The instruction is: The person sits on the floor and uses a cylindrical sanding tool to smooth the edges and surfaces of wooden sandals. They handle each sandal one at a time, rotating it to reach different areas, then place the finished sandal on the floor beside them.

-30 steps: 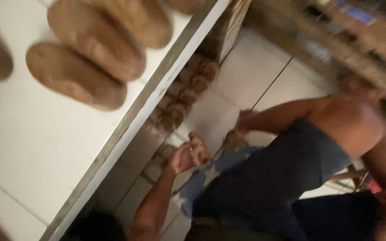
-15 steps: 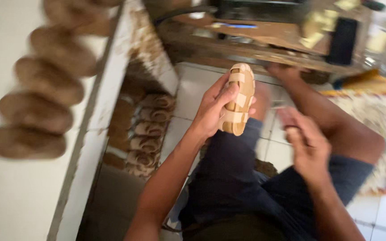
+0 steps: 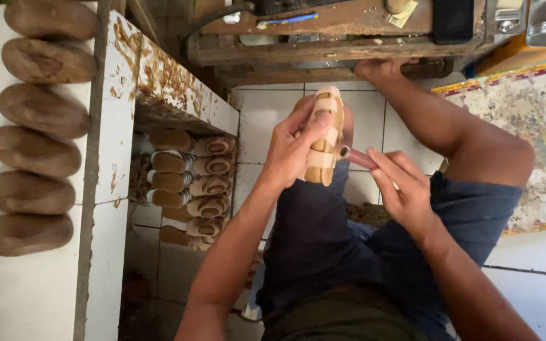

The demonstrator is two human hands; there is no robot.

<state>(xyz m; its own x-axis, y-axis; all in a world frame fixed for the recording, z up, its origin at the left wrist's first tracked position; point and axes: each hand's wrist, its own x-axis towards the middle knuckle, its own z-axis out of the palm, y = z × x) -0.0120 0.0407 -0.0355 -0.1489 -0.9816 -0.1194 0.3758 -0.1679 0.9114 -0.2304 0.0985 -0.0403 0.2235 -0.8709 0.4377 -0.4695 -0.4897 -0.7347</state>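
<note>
Beside the white tiled surface (image 3: pixel 39 297) with its row of brown soles (image 3: pixel 33 151), the left hand (image 3: pixel 292 148) has kept its closed grip around the strapped sandal (image 3: pixel 323 136), held upright above the lap, while the right hand (image 3: pixel 402 189) has risen to pinch a small reddish tube (image 3: pixel 358 158) whose tip touches the sandal's side.

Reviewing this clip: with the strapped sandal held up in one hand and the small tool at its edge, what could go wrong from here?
1. The left hand holds the strapped sandal in mid-air over the lap, unsupported; it could slip or twist under pressure.
2. The tip of the reddish tool in the right hand sits close to the left fingers; a slip might jab them.
3. Brown smears coat the white ledge nearby; similar residue could mark the pale straps.
</note>
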